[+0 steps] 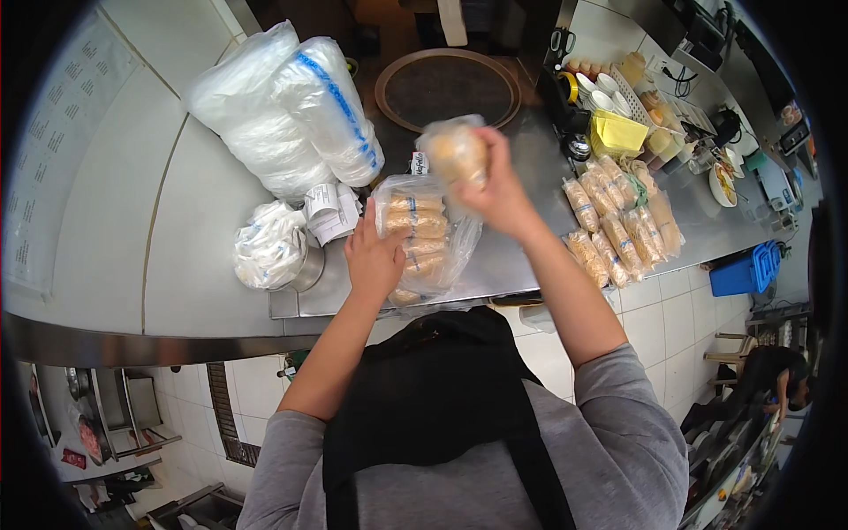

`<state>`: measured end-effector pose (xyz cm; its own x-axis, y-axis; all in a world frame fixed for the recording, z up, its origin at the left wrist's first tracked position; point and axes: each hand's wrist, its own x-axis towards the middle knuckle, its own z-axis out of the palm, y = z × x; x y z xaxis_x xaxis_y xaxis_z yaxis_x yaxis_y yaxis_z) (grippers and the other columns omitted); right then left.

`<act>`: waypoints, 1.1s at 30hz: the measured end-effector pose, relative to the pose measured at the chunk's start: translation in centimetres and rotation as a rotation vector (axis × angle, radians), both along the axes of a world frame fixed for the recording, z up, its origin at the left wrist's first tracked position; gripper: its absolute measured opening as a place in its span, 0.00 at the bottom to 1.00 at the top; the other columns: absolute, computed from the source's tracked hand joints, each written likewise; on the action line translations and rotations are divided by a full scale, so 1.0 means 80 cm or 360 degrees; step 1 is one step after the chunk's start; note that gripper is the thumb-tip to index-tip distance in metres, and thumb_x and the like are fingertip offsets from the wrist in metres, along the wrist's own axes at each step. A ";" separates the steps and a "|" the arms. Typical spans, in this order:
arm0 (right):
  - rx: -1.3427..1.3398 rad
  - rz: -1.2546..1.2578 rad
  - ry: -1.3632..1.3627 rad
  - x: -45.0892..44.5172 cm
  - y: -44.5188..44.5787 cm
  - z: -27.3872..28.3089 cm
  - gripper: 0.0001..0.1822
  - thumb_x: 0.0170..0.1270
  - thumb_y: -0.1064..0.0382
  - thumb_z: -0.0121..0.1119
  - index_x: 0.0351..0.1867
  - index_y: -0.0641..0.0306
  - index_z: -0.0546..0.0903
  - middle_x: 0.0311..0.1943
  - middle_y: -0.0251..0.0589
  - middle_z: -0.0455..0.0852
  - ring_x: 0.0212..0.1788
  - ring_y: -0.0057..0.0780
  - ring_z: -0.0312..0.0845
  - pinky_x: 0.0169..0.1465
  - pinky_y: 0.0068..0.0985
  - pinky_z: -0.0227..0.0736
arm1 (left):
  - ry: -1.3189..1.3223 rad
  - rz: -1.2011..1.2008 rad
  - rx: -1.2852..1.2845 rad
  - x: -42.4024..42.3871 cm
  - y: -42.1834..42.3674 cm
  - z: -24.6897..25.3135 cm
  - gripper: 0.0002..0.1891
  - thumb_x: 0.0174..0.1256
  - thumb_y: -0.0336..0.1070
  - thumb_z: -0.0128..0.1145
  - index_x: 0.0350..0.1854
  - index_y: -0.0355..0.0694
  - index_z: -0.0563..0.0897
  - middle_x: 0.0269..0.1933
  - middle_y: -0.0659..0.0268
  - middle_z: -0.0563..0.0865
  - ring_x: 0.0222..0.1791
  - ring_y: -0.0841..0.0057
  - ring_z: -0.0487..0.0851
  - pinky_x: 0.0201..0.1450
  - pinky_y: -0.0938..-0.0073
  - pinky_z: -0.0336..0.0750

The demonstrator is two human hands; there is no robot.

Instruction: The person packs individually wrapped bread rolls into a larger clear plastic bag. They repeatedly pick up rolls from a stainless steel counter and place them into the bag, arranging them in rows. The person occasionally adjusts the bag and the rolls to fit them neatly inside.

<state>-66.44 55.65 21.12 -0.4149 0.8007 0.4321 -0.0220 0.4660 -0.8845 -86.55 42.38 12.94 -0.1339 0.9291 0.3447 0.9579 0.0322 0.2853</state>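
My right hand (493,185) is raised above the steel counter, gripping a clear plastic pack of light-brown food (457,156) that is blurred by motion. Below and left of it lies a clear plastic bag (464,248) holding several wrapped packs of similar food (416,224), stacked in a row. My left hand (376,262) rests on the left side of this bag with its fingers spread, some of them over the packs. At the right of the counter, several more packs (619,242) lie in a pile, some with blue print.
Large rolls of clear plastic bags (291,112) lean at the left wall. Beside them are paper slips (331,212) and a metal container (308,268) topped with white plastic bags (268,245). A round tray (447,89) lies at the back. A person (762,384) is at far right.
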 end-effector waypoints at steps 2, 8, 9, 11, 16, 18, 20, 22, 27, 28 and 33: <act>0.0111 0.0313 -0.0202 -0.031 -0.022 -0.004 0.43 0.51 0.66 0.71 0.68 0.61 0.62 0.61 0.53 0.71 0.67 0.44 0.68 0.72 0.36 0.61 | -0.0087 0.0073 -0.0323 -0.012 0.002 -0.018 0.18 0.55 0.36 0.64 0.50 0.58 0.89 0.77 0.51 0.62 0.70 0.53 0.71 0.65 0.49 0.67; 0.0365 0.0677 -0.1404 -0.049 -0.050 -0.087 0.46 0.45 0.63 0.76 0.69 0.52 0.66 0.65 0.44 0.71 0.70 0.47 0.63 0.67 0.48 0.62 | -0.0761 0.0028 -0.0496 -0.047 -0.009 -0.030 0.23 0.53 0.27 0.63 0.54 0.52 0.85 0.71 0.47 0.67 0.64 0.49 0.76 0.61 0.60 0.75; 0.0389 0.0652 -0.1453 -0.049 -0.054 -0.086 0.46 0.45 0.62 0.77 0.69 0.50 0.66 0.64 0.42 0.71 0.69 0.46 0.64 0.66 0.49 0.62 | -0.0586 -0.0068 -0.0504 -0.053 -0.010 -0.028 0.25 0.53 0.26 0.62 0.56 0.52 0.84 0.71 0.47 0.68 0.63 0.49 0.77 0.61 0.62 0.75; 0.0438 0.0604 -0.1549 -0.049 -0.057 -0.082 0.46 0.44 0.61 0.78 0.69 0.48 0.67 0.64 0.38 0.72 0.68 0.44 0.65 0.65 0.49 0.61 | -0.0709 -0.0069 -0.0519 -0.057 -0.018 -0.026 0.32 0.53 0.22 0.59 0.64 0.53 0.80 0.64 0.48 0.71 0.58 0.51 0.79 0.59 0.62 0.76; 0.0599 0.0642 -0.1662 -0.065 -0.063 -0.077 0.45 0.43 0.61 0.78 0.67 0.46 0.69 0.63 0.37 0.73 0.65 0.43 0.67 0.64 0.47 0.61 | -0.0974 -0.0097 -0.0273 -0.039 -0.029 0.007 0.36 0.51 0.18 0.56 0.66 0.53 0.79 0.55 0.54 0.72 0.52 0.59 0.79 0.58 0.68 0.75; 0.0636 0.0648 -0.1659 -0.067 -0.062 -0.079 0.45 0.43 0.61 0.78 0.67 0.46 0.70 0.63 0.37 0.73 0.65 0.43 0.67 0.64 0.47 0.61 | -0.1108 -0.0083 -0.0429 -0.035 -0.031 0.030 0.38 0.53 0.17 0.55 0.70 0.53 0.75 0.57 0.55 0.72 0.53 0.64 0.78 0.56 0.70 0.74; 0.0663 0.0661 -0.1655 -0.068 -0.061 -0.081 0.45 0.42 0.61 0.78 0.67 0.47 0.71 0.63 0.37 0.73 0.65 0.43 0.68 0.64 0.47 0.62 | -0.1313 -0.0067 -0.0456 -0.034 -0.036 0.035 0.38 0.57 0.20 0.54 0.73 0.53 0.70 0.61 0.56 0.71 0.55 0.69 0.76 0.56 0.72 0.73; 0.0739 0.0582 -0.1566 -0.066 -0.060 -0.088 0.45 0.42 0.60 0.78 0.67 0.46 0.71 0.64 0.37 0.73 0.66 0.44 0.67 0.65 0.50 0.61 | -0.1584 -0.0074 -0.0321 -0.037 -0.044 0.025 0.36 0.65 0.26 0.53 0.78 0.54 0.63 0.65 0.57 0.69 0.57 0.74 0.74 0.56 0.73 0.72; 0.0415 0.0048 -0.0693 -0.034 -0.066 -0.079 0.45 0.48 0.56 0.78 0.68 0.57 0.69 0.64 0.49 0.73 0.68 0.52 0.66 0.70 0.48 0.59 | -0.2550 0.0035 -0.0007 -0.049 -0.023 -0.065 0.34 0.81 0.60 0.35 0.82 0.55 0.48 0.78 0.57 0.58 0.73 0.70 0.63 0.73 0.68 0.58; 0.0265 -0.0146 -0.0595 -0.030 -0.069 -0.095 0.39 0.57 0.57 0.73 0.67 0.65 0.68 0.63 0.56 0.73 0.68 0.56 0.66 0.71 0.43 0.59 | -0.2691 -0.0024 0.0023 -0.049 -0.017 -0.087 0.34 0.81 0.61 0.34 0.82 0.53 0.48 0.79 0.58 0.56 0.76 0.69 0.60 0.76 0.66 0.55; -0.0147 -0.0493 -0.0245 -0.063 -0.078 -0.151 0.29 0.68 0.61 0.61 0.66 0.72 0.68 0.64 0.62 0.71 0.68 0.57 0.66 0.72 0.43 0.58 | -0.3233 -0.0181 -0.0103 0.001 -0.016 -0.019 0.41 0.79 0.65 0.37 0.81 0.39 0.50 0.76 0.56 0.64 0.75 0.66 0.65 0.75 0.66 0.62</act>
<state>-71.47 49.39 9.06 -0.2010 0.9315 0.3033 0.2448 0.3476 -0.9051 -86.44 41.10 11.42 -0.1577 0.9617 -0.2242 -0.6788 0.0593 0.7320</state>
